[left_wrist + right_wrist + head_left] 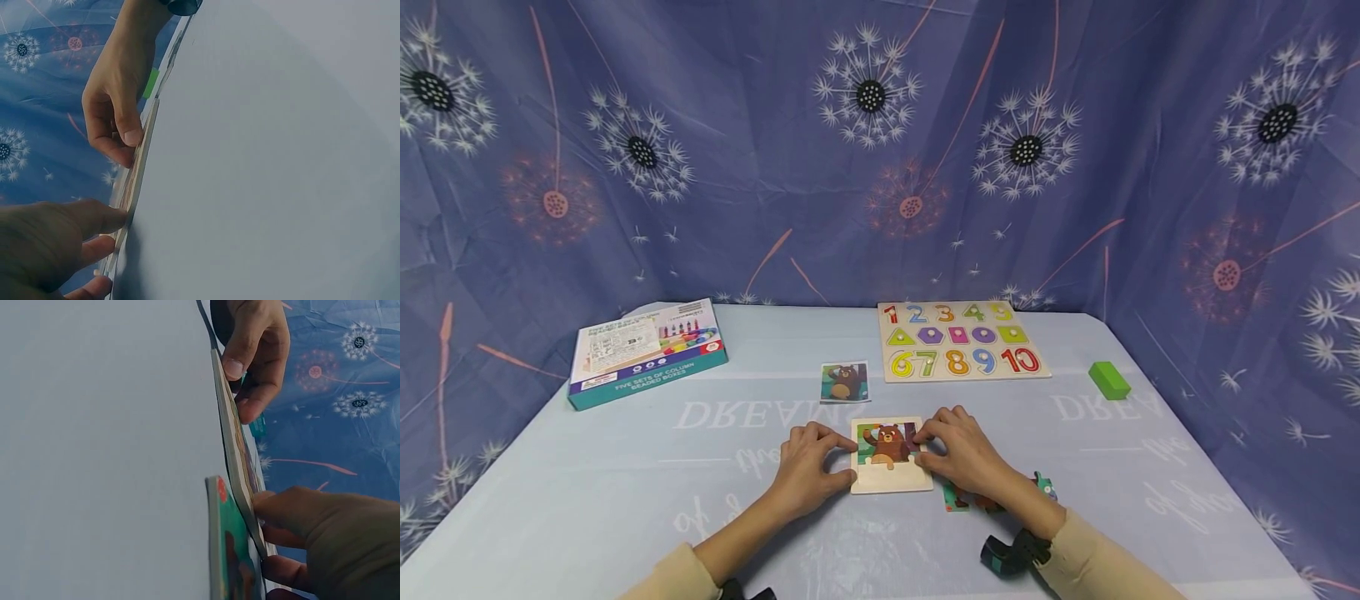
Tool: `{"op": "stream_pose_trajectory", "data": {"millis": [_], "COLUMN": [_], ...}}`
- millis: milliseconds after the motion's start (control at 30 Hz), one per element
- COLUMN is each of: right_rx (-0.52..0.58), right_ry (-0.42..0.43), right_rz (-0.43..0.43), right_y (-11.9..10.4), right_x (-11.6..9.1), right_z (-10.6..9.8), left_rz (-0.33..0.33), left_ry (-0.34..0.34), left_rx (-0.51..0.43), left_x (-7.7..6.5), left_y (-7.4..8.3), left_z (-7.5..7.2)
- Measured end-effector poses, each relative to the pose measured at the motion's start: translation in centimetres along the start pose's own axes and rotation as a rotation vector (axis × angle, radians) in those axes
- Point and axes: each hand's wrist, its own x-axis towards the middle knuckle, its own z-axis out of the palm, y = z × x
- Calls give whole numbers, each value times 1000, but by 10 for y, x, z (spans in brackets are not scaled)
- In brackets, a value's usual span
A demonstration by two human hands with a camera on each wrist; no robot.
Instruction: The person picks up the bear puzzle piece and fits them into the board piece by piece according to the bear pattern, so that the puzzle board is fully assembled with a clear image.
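A wooden bear puzzle board [891, 478] lies between the two hands in the head view. Its upper part shows a brown bear picture; a pale bare strip runs along the bottom. My left hand [808, 468] touches the left side, with forefinger and thumb spread along the edge. My right hand [964, 450] rests its fingertips at the right side, over the picture's edge. Both wrist views show the board edge-on, so the contact is partly hidden. Loose puzzle pieces [955, 498] lie under the right forearm, partly covered; one green piece [231, 550] appears in the right wrist view.
Behind the board lies a bear picture card [844, 382]. A number and shape board [962, 342] sits at the back, a teal-sided box [647, 352] at the back left, and a green block [1109, 380] at the right. A dandelion-print curtain [775, 150] surrounds the table.
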Motion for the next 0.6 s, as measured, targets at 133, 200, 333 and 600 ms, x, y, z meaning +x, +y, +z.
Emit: {"op": "stream_pose_trajectory", "data": {"millis": [133,200,333,600], "right_rx": [21,23,18,2], "right_ry": [-12,-3,1,-23], "right_rz": [5,6,22,23], "right_y": [2,3,7,13], "right_x": [-3,-5,-13,-39], "right_z": [-4,-7,-14,-27], "left_rz": [-4,-4,-4,-2], "left_ry": [0,0,1,2], "left_rx": [0,2,5,6], "left_x": [-1,-1,-1,-1], "left_y": [0,0,0,0], "left_z": [0,0,-1,-1]}}
